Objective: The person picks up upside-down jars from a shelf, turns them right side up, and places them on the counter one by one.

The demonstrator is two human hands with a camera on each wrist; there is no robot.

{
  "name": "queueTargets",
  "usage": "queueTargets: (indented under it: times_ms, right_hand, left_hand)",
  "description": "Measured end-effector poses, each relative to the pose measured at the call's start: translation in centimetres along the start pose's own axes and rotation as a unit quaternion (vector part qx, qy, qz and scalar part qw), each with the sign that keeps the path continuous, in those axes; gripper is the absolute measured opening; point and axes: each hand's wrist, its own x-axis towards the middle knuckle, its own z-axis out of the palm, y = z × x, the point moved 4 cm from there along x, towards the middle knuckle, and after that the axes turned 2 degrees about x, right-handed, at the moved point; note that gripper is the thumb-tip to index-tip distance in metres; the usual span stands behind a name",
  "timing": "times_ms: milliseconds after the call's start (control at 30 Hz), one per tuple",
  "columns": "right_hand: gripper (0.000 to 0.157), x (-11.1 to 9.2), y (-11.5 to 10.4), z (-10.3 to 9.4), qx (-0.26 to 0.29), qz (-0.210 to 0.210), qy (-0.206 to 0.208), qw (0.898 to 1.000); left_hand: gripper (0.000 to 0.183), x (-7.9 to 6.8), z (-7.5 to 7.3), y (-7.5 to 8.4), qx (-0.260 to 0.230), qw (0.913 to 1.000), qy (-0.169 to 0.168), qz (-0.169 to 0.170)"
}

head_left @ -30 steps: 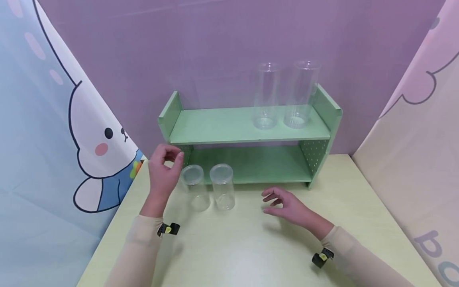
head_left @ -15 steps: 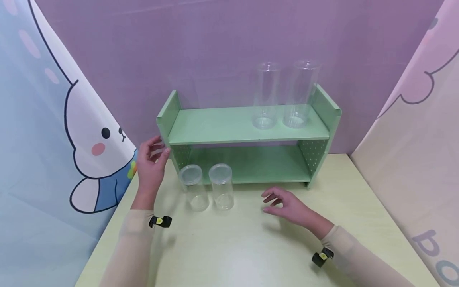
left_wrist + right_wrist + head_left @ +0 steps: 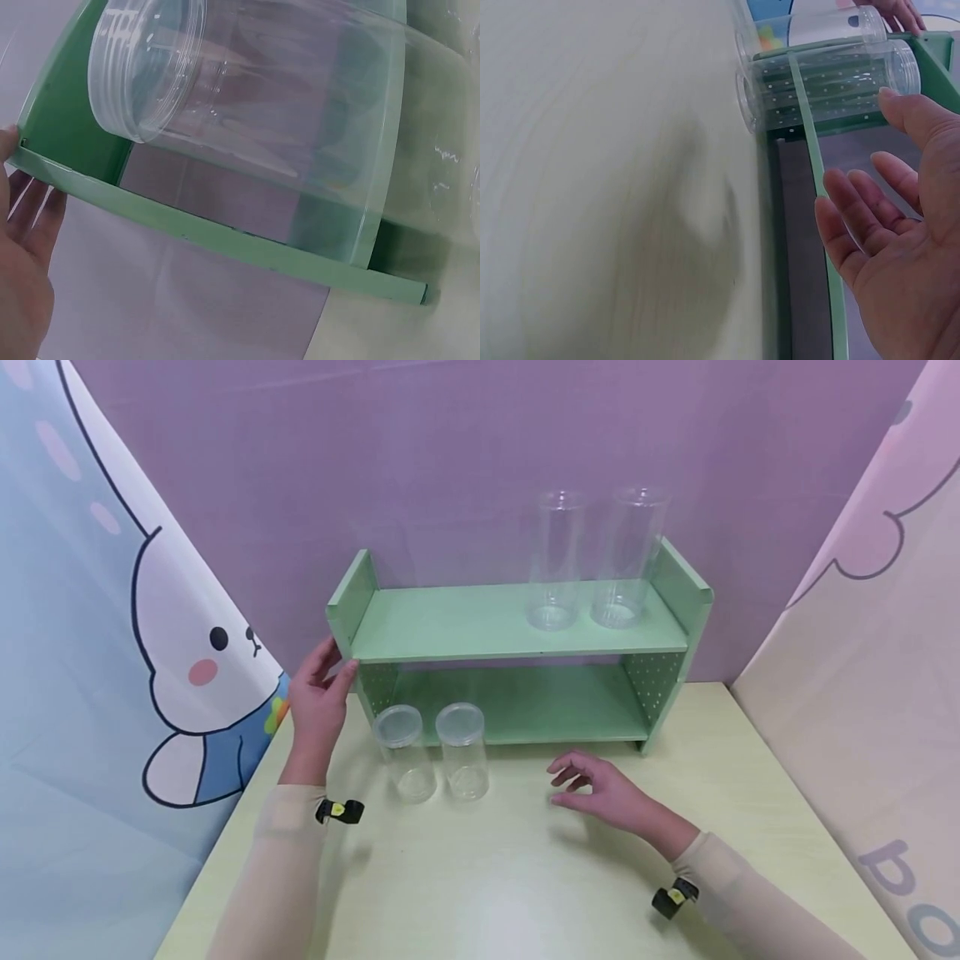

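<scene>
A green two-tier shelf (image 3: 450,622) stands on the table. My left hand (image 3: 318,706) is at its left side panel, the thumb at the front edge and the other fingers along the outer face. In the left wrist view the panel's edge (image 3: 225,236) runs between thumb and fingers. Two clear lidded jars, the left jar (image 3: 408,760) and the right jar (image 3: 465,756), stand side by side before the shelf's left half. To their right, my right hand (image 3: 603,789) hovers over the table with loosely bent fingers, holding nothing.
Two taller clear cylinders, the left cylinder (image 3: 557,560) and the right cylinder (image 3: 630,560), stand upright on the right part of the top tier. A purple backdrop (image 3: 465,460) hangs behind the shelf. Printed cloths flank the pale table (image 3: 480,877).
My left hand has moved left from above the left jar to the shelf's side panel and closed in on its edge. The right hand, jars and cylinders have stayed put.
</scene>
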Motion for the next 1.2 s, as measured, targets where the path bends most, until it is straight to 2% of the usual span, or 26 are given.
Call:
queueTargets:
  times_ms: [200,333,467,567,633,767,900,1100,1167,1200]
  right_hand:
    - [0.033,-0.3,-0.4,-0.5,-0.010,-0.003,0.000,1.000]
    - [0.033,-0.3,-1.5,-1.0,-0.029,-0.012,0.002,1.000]
    - [0.031,-0.2,-3.7,-1.8,-0.057,-0.044,0.005,0.997]
    - [0.031,0.1,-6.4,-3.0,-0.081,-0.097,0.014,0.992]
    - [0.033,0.5,-8.5,-4.2,-0.097,-0.140,0.023,0.985]
    - [0.041,2.2,-12.9,-6.9,-0.130,-0.231,0.046,0.963]
    - [0.045,4.2,-17.3,-9.8,-0.154,-0.289,0.086,0.941]
    - [0.045,7.2,-23.4,-13.2,-0.216,-0.334,0.157,0.904]
    - [0.048,8.3,-24.9,-14.0,-0.247,-0.320,0.179,0.897]
    - [0.050,8.8,-25.6,-14.3,-0.260,-0.305,0.189,0.896]
  left_hand:
    - [0.046,-0.1,0.1,-0.3,0.005,0.9998,0.018,-0.008]
    - [0.045,0.0,0.1,-0.3,0.008,0.9997,0.020,-0.008]
    - [0.045,-0.2,0.2,-0.1,0.005,0.9997,0.022,-0.006]
    - [0.045,-0.2,0.2,0.1,0.003,0.9997,0.023,-0.002]
    - [0.045,-0.3,0.1,0.1,0.005,0.9997,0.023,-0.001]
    - [0.046,-0.4,0.0,0.0,0.006,0.9997,0.024,0.000]
    - [0.045,-0.4,-0.1,-0.2,0.007,0.9996,0.025,0.005]
    - [0.045,-0.4,0.0,-0.2,0.012,0.9995,0.026,0.012]
    - [0.045,-0.5,0.1,-0.1,0.012,0.9995,0.025,0.013]
    - [0.045,-0.5,0.2,0.0,0.013,0.9995,0.024,0.013]
